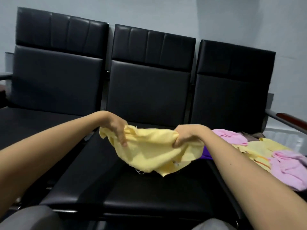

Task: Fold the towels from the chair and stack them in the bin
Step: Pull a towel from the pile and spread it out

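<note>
Two grips — left hand, right hand — both clenched on yellow towel, seemingly above middle seat.

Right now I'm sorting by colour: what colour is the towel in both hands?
The towel is plain pale yellow; head view.

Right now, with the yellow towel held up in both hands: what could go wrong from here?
1. The crumpled yellow cloth towel is bunched in the left hand and right hand, corners unmatched; the fold may come out crooked.
2. Its frayed lower corner hangs low over the black padded middle seat and could drag or catch.
3. The loose heap of pink and yellow towels lies beside the right forearm; a sweep might push some off.
</note>
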Demonstrator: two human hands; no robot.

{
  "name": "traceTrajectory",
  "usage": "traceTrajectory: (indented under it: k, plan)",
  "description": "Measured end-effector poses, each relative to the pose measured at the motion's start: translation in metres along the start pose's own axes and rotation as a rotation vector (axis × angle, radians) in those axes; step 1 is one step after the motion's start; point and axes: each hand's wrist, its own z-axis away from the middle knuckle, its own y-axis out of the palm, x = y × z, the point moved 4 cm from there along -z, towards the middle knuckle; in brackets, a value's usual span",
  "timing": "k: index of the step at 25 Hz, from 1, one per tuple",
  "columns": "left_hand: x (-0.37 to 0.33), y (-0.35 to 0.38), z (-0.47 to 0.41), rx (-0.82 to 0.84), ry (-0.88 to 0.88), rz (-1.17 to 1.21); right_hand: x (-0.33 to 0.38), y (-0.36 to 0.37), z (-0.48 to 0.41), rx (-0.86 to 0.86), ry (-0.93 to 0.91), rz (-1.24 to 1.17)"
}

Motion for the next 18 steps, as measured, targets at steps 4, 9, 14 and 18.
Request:
traceTrajectory:
  k: [4, 9, 14, 18]
  plan:
    - [0.001, 0.022, -0.022, 0.211, -0.073, -0.112, -0.018, 0.033, -0.018, 0.416, 0.273, -0.215]
    - [0.01, 0.011, -0.056, 0.283, -0.065, 0.205, -0.04, 0.027, -0.052, 0.259, 0.334, -0.393]
    - [0.005, -0.079, -0.08, -0.479, -0.09, -0.208, -0.027, -0.048, -0.089, -0.214, 0.265, -0.154]
    - [-0.019, -0.168, -0.036, -1.281, 0.065, -0.015, -0.006, -0.147, -0.078, -0.895, 0.296, -0.16]
